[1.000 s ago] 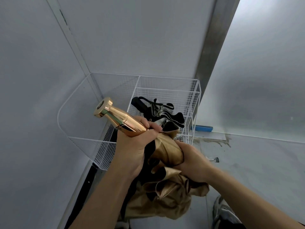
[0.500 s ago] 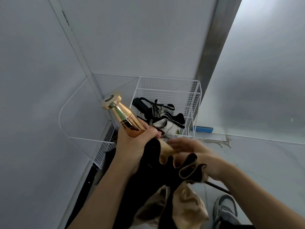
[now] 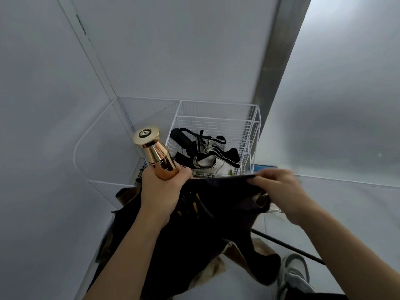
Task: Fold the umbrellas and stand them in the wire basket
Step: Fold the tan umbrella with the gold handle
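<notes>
Though aslant, umbrella (image 3: 205,153) in wire basket (image 3: 216,122).

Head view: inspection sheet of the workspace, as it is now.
surface: pale floor
job's things: umbrella canopy loose, not folded; wire basket holds a black-and-white bundle, likely umbrellas
clutter: shoe and black rod on the floor
hands: left hand grips the gold handle; right hand pinches the canopy edge
cables: nothing seen
surroundings: grey walls, metal post
</notes>
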{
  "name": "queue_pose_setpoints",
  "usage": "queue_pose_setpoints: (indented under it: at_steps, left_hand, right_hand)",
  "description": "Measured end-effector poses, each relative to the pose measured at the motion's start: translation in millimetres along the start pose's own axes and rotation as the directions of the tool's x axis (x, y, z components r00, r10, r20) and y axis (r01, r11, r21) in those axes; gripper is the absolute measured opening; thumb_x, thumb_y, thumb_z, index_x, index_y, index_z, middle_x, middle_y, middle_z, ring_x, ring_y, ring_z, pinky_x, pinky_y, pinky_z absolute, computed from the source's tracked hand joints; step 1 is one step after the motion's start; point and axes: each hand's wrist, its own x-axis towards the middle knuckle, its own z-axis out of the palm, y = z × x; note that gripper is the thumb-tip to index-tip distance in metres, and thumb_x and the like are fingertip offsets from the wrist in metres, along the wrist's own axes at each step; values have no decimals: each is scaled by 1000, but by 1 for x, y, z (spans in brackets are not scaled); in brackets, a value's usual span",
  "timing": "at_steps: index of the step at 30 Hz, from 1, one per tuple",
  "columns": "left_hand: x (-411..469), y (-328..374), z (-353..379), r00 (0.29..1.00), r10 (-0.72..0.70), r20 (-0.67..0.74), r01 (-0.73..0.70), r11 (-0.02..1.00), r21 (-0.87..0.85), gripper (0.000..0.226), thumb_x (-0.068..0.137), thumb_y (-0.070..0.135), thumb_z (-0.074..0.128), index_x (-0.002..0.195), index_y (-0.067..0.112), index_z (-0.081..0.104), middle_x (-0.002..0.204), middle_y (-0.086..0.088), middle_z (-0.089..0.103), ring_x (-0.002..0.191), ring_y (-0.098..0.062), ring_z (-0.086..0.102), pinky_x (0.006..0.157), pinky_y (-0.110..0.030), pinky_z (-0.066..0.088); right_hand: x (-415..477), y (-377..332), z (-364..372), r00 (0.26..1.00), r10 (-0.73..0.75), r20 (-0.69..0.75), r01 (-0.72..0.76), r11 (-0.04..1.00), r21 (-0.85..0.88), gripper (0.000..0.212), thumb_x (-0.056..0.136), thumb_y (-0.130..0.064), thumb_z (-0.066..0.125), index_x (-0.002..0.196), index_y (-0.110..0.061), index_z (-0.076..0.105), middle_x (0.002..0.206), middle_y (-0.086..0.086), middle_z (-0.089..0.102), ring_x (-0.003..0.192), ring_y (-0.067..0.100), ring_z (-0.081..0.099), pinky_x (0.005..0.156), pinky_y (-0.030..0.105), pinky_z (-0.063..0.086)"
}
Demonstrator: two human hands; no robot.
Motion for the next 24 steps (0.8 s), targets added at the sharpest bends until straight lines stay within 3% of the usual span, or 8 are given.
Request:
queue_pose_setpoints:
  at_steps: [3, 6, 9, 12, 15, 18, 21, 24]
  left_hand:
    - [0, -4, 2, 1000, -27, -6, 27, 998, -56, 16, 77, 0, 72, 66, -2, 61, 67, -19, 62, 69, -34, 62, 79, -52, 56]
    - [1, -5, 3, 996, -68, -55, 61, 990, -125, 18, 76, -1, 73, 67, -7, 59, 66, -14, 59, 68, -28, 60, 76, -48, 55]
    - [1, -3, 4, 992, -103, -79, 85, 975, -207, 29, 79, -1, 73, 56, 16, 67, 68, -8, 67, 71, -23, 66, 85, -48, 57]
    - [2, -3, 6, 988, -121, -96, 92, 961, -262, 34, 81, 3, 74, 54, 23, 71, 71, -7, 71, 79, -25, 69, 94, -54, 53]
    - [2, -5, 7, 985, -129, -115, 91, 953, -288, 27, 82, 7, 76, 57, 17, 73, 72, -7, 73, 82, -27, 70, 96, -54, 52]
    - [1, -5, 8, 984, -142, -104, 105, 947, -304, 22, 82, 9, 76, 61, 14, 74, 74, -7, 73, 88, -29, 71, 97, -54, 51]
    - [-1, -4, 10, 986, -151, -70, 122, 940, -318, 10, 82, 8, 76, 74, 2, 72, 79, -10, 74, 89, -29, 72, 98, -55, 50]
    - [-4, -3, 15, 987, -158, -37, 133, 919, -371, 12, 80, 7, 76, 76, -2, 69, 84, -17, 74, 89, -31, 72, 96, -54, 52]
  right_hand:
    - [3, 0, -4, 981, -10, -195, 33, 993, 115, 12, 87, -25, 73, 84, -14, 70, 77, 4, 69, 70, 18, 62, 56, 24, 47]
    - [-1, -3, -6, 973, 90, -211, -43, 976, 216, 35, 90, -49, 63, 95, -14, 64, 92, 7, 65, 77, 20, 60, 57, 31, 48]
    - [-4, -9, -5, 976, 190, -111, -143, 932, 334, 44, 94, -54, 52, 98, -12, 65, 88, 5, 65, 73, 18, 60, 54, 29, 46]
    - [-11, -13, 2, 970, 206, 128, -240, 889, 391, 39, 97, -46, 52, 94, -10, 69, 76, 4, 68, 64, 18, 62, 47, 27, 46]
    - [-20, -14, 13, 942, 149, 300, -256, 898, 359, 25, 99, -27, 53, 97, -8, 69, 78, 5, 69, 60, 16, 64, 49, 25, 47]
    - [-21, -10, 23, 934, 92, 344, -220, 909, 353, 13, 99, -12, 54, 103, -9, 66, 88, 8, 73, 64, 16, 68, 48, 24, 45]
    - [-18, -4, 31, 935, 92, 344, -209, 924, 321, 20, 96, -12, 60, 115, -11, 60, 90, 11, 74, 66, 20, 68, 47, 24, 45]
    - [-20, 1, 41, 927, 69, 370, -179, 946, 271, 18, 96, -12, 59, 114, -11, 61, 91, 13, 75, 66, 22, 69, 46, 21, 46]
